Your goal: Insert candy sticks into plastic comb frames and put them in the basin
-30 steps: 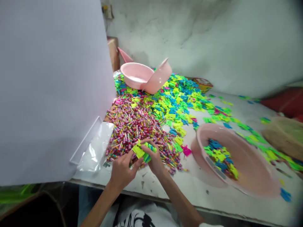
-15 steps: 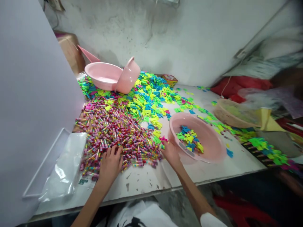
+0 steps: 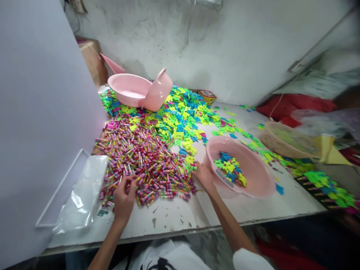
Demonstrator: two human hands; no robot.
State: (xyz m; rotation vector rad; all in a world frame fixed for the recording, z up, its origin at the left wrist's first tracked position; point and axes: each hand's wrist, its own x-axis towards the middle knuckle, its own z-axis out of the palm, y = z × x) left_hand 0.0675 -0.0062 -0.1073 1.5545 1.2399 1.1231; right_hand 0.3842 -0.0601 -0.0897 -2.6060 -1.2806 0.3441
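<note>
My left hand (image 3: pixel 123 197) rests at the near edge of a heap of small striped pink and purple tubes (image 3: pixel 140 157), its fingers curled in and pinching at tubes. My right hand (image 3: pixel 203 176) lies by the near rim of a pink basin (image 3: pixel 253 187) that holds several green, blue and yellow plastic pieces (image 3: pixel 229 168). Its fingers reach into the edge of the loose pieces next to the basin, and what they hold, if anything, does not show. A wide spread of neon plastic pieces (image 3: pixel 182 120) covers the table behind the tubes.
Two pink basins (image 3: pixel 132 90) stand at the back, one tipped on its side. A clear plastic bag (image 3: pixel 81 198) lies at the left beside a white panel (image 3: pixel 42 112). At the right are a woven basket (image 3: pixel 284 140), red cloth and more neon pieces. The table edge (image 3: pixel 180 232) is close.
Both hands held a green and yellow bundle a second ago; they have parted, the right moving to the basin, the left staying at the tubes and curling its fingers. The view swung right.
</note>
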